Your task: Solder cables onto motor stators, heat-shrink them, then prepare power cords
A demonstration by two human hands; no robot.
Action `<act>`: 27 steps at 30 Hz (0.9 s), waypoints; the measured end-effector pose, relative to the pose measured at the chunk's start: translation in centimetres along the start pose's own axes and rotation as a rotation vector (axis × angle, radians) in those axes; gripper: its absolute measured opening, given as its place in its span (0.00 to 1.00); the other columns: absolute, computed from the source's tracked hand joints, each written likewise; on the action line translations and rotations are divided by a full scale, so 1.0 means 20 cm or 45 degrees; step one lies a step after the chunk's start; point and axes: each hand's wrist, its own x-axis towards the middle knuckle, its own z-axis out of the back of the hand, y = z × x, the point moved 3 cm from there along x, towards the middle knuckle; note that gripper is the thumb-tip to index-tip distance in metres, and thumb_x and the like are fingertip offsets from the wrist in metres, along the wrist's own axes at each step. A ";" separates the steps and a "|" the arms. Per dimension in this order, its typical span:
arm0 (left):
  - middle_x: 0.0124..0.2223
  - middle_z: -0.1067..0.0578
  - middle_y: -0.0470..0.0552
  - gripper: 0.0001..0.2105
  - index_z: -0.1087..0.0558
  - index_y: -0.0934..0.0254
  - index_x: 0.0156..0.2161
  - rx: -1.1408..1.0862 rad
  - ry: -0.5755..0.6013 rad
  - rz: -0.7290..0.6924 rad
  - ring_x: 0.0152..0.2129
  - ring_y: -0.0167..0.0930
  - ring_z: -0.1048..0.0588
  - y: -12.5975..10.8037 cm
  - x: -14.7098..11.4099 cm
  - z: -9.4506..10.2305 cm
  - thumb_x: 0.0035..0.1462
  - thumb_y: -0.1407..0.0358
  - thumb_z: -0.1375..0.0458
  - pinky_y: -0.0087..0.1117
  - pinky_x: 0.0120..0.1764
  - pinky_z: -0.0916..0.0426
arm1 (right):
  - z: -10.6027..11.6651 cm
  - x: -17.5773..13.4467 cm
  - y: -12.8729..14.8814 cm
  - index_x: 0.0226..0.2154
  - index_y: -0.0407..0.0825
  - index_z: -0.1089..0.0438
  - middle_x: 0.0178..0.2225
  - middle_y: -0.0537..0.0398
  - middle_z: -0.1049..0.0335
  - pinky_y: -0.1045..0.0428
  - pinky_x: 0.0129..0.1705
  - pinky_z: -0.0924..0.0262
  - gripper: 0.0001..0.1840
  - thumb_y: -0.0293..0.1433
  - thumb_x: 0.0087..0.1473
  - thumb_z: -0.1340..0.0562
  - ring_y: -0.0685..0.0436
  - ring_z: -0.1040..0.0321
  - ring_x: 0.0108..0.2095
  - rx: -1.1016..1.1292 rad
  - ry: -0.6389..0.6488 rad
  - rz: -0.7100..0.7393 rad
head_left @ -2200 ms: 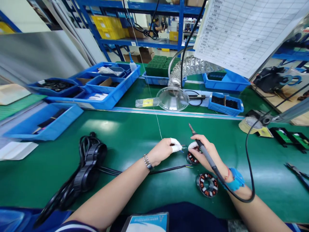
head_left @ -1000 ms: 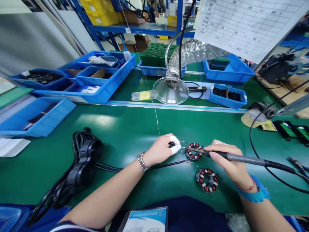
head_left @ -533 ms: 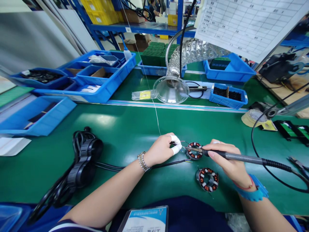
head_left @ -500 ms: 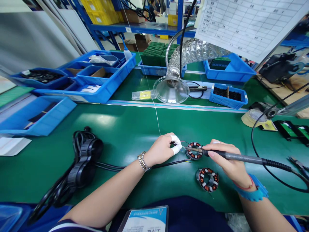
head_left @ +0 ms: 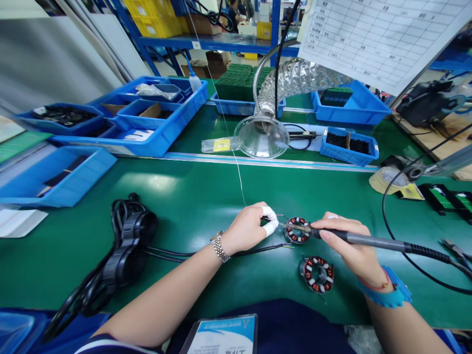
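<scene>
My right hand grips a soldering iron like a pen, its tip lying across a small motor stator with copper windings on the green mat. My left hand, with white finger cots on two fingers, pinches thin wires and a strand of solder wire just left of that stator. A second stator lies nearer me, untouched. A black cable runs under my left hand toward the stators.
A bundled black cable lies at the left. A clear fume hood on a foil duct stands beyond the stators. Blue bins line the back and left. Tape roll, green boards and pliers sit at right.
Since 2.2 s ago my right hand turned the iron from upright to lying flat, with its tip brought onto the stator. Over the last second both hands stay almost still.
</scene>
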 end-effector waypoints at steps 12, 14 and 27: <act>0.31 0.29 0.48 0.04 0.29 0.66 0.26 -0.013 -0.008 0.013 0.27 0.27 0.31 -0.01 0.00 0.00 0.49 0.71 0.46 0.27 0.32 0.36 | -0.01 0.00 0.01 0.33 0.49 0.27 0.26 0.54 0.30 0.51 0.29 0.44 0.08 0.27 0.50 0.41 0.48 0.38 0.27 0.020 0.032 0.014; 0.31 0.29 0.48 0.05 0.30 0.65 0.25 -0.014 -0.011 0.010 0.27 0.28 0.31 -0.01 0.00 0.00 0.49 0.71 0.46 0.27 0.32 0.36 | 0.00 0.00 0.00 0.33 0.49 0.27 0.26 0.54 0.30 0.51 0.29 0.44 0.08 0.28 0.51 0.41 0.48 0.37 0.27 0.012 0.018 -0.002; 0.31 0.29 0.49 0.04 0.29 0.66 0.26 -0.008 -0.005 0.019 0.27 0.28 0.31 -0.01 0.00 0.00 0.49 0.72 0.46 0.28 0.32 0.36 | 0.00 0.00 0.01 0.33 0.49 0.27 0.26 0.54 0.30 0.51 0.28 0.44 0.08 0.27 0.50 0.41 0.48 0.38 0.27 0.028 0.021 0.023</act>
